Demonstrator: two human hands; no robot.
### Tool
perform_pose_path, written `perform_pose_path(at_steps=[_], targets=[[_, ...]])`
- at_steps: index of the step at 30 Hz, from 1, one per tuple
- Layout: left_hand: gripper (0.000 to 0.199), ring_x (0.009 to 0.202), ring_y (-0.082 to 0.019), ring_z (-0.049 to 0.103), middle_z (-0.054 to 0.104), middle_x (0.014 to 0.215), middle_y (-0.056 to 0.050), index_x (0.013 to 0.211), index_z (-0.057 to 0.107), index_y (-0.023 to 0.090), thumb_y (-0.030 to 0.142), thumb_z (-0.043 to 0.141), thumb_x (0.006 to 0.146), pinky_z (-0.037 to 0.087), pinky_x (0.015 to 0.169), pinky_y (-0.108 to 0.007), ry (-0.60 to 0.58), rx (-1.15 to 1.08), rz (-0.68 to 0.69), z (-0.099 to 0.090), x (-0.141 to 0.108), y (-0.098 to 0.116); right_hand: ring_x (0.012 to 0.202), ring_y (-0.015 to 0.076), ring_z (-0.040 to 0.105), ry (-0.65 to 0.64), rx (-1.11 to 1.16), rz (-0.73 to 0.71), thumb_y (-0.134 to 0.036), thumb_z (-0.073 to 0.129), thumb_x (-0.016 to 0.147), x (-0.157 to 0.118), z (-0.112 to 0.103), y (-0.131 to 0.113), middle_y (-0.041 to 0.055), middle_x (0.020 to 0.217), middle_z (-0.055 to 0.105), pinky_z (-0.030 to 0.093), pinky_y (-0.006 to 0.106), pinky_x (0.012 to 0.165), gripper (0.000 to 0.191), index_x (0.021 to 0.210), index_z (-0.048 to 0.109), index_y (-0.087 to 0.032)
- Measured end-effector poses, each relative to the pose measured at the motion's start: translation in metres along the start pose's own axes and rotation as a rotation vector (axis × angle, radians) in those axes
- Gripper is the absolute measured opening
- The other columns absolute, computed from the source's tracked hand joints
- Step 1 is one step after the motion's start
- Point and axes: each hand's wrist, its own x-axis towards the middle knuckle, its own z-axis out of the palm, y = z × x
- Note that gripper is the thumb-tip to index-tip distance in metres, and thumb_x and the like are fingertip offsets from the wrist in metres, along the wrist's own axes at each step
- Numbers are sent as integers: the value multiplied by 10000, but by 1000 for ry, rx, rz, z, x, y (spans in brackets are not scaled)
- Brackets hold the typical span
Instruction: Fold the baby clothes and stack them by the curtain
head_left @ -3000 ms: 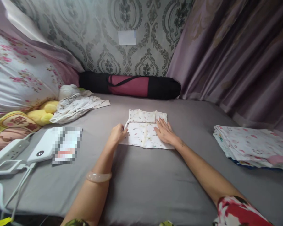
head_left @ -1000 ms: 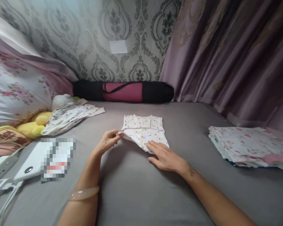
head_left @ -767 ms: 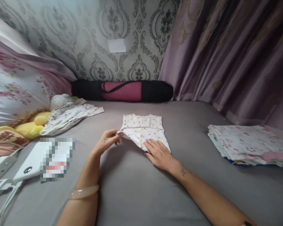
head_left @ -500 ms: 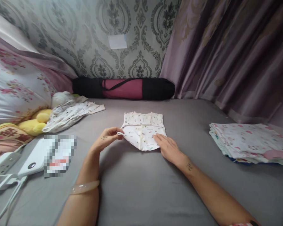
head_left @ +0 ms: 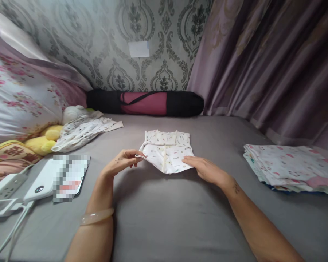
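A small white printed garment (head_left: pixel 165 153) lies on the grey bed sheet in the middle, its far part folded over in a band. At its near left corner, my left hand (head_left: pixel 125 160) pinches the edge, which is lifted slightly off the sheet. My right hand (head_left: pixel 207 169) rests at the garment's right edge, fingertips on top of the cloth and its thumb side toward the middle; whether the fingers grip the edge is hidden.
A stack of folded printed cloths (head_left: pixel 287 163) lies at the right. Another printed garment (head_left: pixel 84 131) lies at the left by a yellow plush (head_left: pixel 45 140). A power bank (head_left: pixel 41 182), phone (head_left: pixel 73 182) and power strip (head_left: pixel 8 187) are nearer. A rolled bag (head_left: pixel 144 103) lies along the wall.
My right hand has turned and shifted a little to the right, along the garment's right edge. My left hand still pinches the left corner. The view has shifted slightly.
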Motion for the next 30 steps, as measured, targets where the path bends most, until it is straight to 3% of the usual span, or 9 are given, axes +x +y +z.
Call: perform_pose_path(at_steps=[6,10,14,17,20,24,30], targets=[[326,694,-156,582,697,799,-50,969,751,197,441,665,771,458,630,-255,-114,41,-21,-3,-9,12,1284,206,509,-77,69,27,65,373,703,-13,-24,-13,31,1396,548,395,388,1100,747,1350,560,-259],[256,958,-234,628,717,1011,-75,905,772,237,428,694,753,481,873,-356,-241,79,56,-7,-17,24,1222,214,561,-120,125,43,26,393,732,-27,-35,-25,-8,1353,588,432,367,1062,712,1338,571,-303],[203,1232,-309,510,625,1289,-77,833,784,264,422,741,713,391,1036,-461,-294,125,171,-14,-23,30,1163,211,599,-197,188,39,-20,413,758,-40,-42,-32,-28,1304,625,464,340,1016,662,1314,593,-333],[203,1245,-306,514,675,1212,-84,839,781,259,424,734,730,308,1103,-492,-416,119,178,-15,-24,31,1140,201,609,-246,219,19,-49,420,775,-45,-47,-35,-35,1274,644,470,324,998,627,1298,605,-339],[260,1101,-286,616,721,1091,-99,901,767,233,445,695,770,356,1071,-486,-502,37,115,-12,-24,29,1115,189,620,-273,239,14,-74,423,789,-45,-50,-35,-31,1224,672,469,305,983,575,1256,639,-333],[367,974,-278,652,729,1009,-127,941,746,183,496,695,758,493,890,-413,-392,-67,6,-9,-20,21,1121,186,614,-237,286,16,-103,412,813,-35,-49,-29,-22,1217,677,454,303,990,514,1205,670,-312],[308,817,-197,631,709,868,-72,894,713,160,439,715,764,497,770,-312,-71,-135,49,-2,-5,4,1068,193,632,-110,313,37,-86,403,803,-16,-53,-20,1,1168,700,462,287,932,480,1136,697,-267]])
